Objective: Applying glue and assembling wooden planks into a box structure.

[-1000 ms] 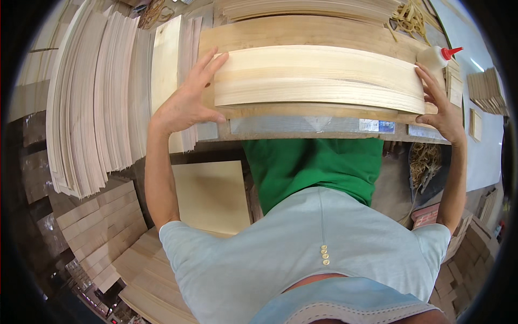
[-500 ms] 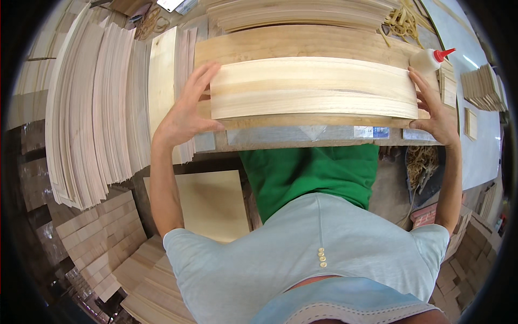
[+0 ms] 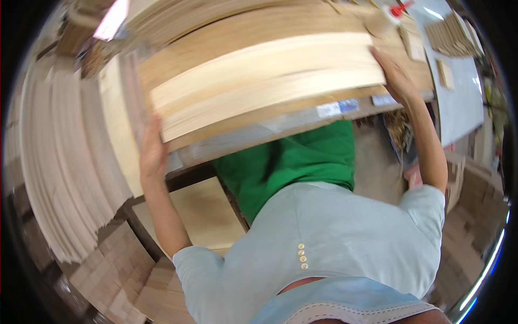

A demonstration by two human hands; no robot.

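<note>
A long pale sheet of thin wood veneer point(image 3: 264, 81) lies lengthwise before me on a broader brown board point(image 3: 216, 46), with a faint line running along it. My left hand point(image 3: 154, 151) is at its near left corner, fingers close together against the end; motion blurs it a little. At the opposite end my right hand point(image 3: 395, 75) has its fingers pressed on the short edge, the thumb hidden from view. A white glue bottle point(image 3: 379, 24) with a red nozzle stands beyond the right hand.
Tall stacks of veneer point(image 3: 65, 156) fill the left side, and another stack point(image 3: 189, 19) lies along the back. Small wood pieces point(image 3: 450, 35) stand on a pale surface point(image 3: 458, 102) at right. Below the bench edge are a flat panel point(image 3: 202, 210) and stacked blocks point(image 3: 113, 270).
The whole view has tilted, so the bench slants up to the right. My left hand's spread fingers have come together and slid down the left end; the right hand still touches the other end.
</note>
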